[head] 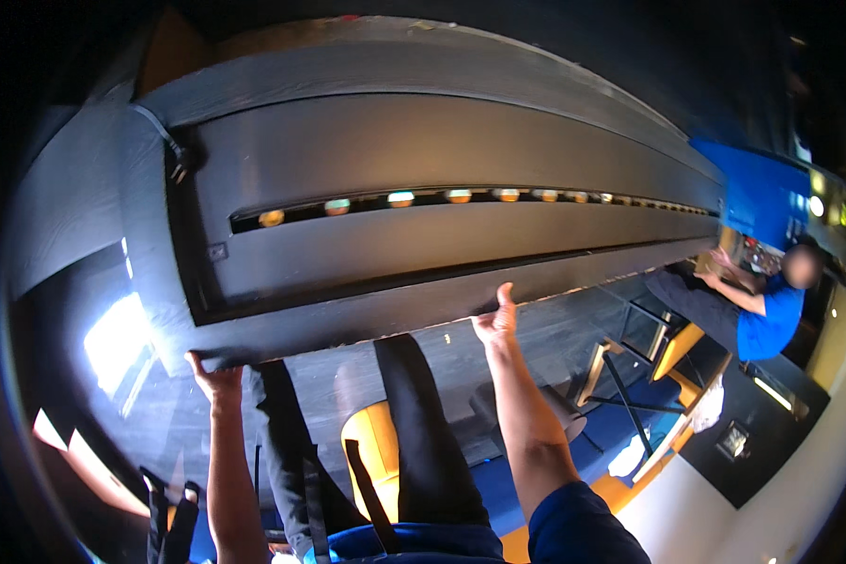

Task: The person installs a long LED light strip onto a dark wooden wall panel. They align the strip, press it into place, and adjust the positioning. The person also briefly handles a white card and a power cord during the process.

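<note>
A long dark panel (338, 331) with a raised rim stretches across the view. Both my hands hold its near edge: my left hand (215, 377) at the left corner and my right hand (495, 317) farther right, each with the thumb on top and the fingers hidden beneath. A black strip with a row of round, coloured pieces (400, 199) runs along the panel's recess. At the recess's left end lies a grey cable with a black plug (180, 163), and a small socket-like fitting (217, 252) sits near the corner.
At the right, a person in a blue shirt (772, 317) has their hands near the panel's far end. A chair with a yellow seat (677, 350) and a wooden frame stands below. Another yellow seat (374, 444) shows behind my legs. A blue board (754, 187) stands at the upper right.
</note>
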Demonstrator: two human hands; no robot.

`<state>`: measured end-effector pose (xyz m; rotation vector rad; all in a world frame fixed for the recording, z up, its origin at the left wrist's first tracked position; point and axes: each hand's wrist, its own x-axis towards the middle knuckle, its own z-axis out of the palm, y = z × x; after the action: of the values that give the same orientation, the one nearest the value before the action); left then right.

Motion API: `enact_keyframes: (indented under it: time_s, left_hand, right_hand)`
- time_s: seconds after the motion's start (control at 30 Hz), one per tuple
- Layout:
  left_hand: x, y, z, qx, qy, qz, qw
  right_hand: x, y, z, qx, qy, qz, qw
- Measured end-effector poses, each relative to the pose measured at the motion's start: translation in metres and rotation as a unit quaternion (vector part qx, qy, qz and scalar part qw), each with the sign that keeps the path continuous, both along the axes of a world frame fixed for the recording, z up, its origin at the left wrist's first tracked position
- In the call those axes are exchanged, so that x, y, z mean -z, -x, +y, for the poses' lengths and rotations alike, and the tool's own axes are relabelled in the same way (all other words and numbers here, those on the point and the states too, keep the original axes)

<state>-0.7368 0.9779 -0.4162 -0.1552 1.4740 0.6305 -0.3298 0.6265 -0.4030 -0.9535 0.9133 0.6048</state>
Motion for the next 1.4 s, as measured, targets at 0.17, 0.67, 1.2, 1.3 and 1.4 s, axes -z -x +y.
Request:
enact_keyframes:
  time_s: [0.17, 0.67, 1.2, 1.3, 1.4]
  left_hand:
    - [-0.029, -0.012, -0.007, 0.008, -0.042, 0.012, 0.999]
    - [-0.069, -0.04, -0.005, 0.034, -0.025, 0.032, 0.999]
    - [-0.08, -0.043, -0.016, 0.026, 0.069, 0.13, 0.989]
    - [-0.107, -0.048, -0.011, 0.026, 0.026, 0.124, 0.992]
    - [-0.135, -0.04, -0.006, 0.015, 0.025, 0.072, 0.997]
  right_hand:
    - [-0.004, -0.006, -0.006, 0.003, 0.025, 0.028, 0.999]
    - [-0.02, -0.015, -0.009, -0.007, 0.085, 0.093, 0.992]
    - [-0.032, 0.076, 0.061, -0.075, 0.07, 0.089, 0.991]
    - [-0.051, 0.088, 0.091, -0.104, 0.163, 0.082, 0.978]
    - [-0.055, 0.071, 0.09, -0.08, 0.305, 0.069, 0.947]
